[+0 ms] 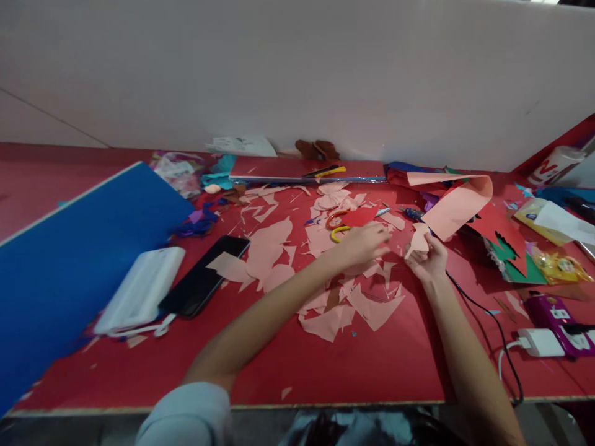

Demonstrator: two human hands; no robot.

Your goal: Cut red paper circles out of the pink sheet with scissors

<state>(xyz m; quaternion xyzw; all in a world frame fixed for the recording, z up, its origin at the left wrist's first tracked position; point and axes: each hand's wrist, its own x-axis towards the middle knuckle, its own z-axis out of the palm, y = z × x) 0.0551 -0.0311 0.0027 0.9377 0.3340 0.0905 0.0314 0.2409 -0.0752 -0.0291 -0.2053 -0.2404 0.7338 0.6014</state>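
Note:
My right hand pinches a small cut piece of peach paper between thumb and fingers, above the right part of the table. To its left, my left hand hovers over the scraps, fingers loosely apart and slightly blurred, with nothing visible in them. Just behind it lie scissors with a yellow and orange handle, partly covered by a red paper piece. Many peach paper scraps are spread under and around my left hand. A larger curled peach sheet stands behind my right hand.
On the left are a blue board, a white power bank with a cable and a black phone. A yellow cutter lies at the back. Rightward are red paper, a purple power strip and a black cable.

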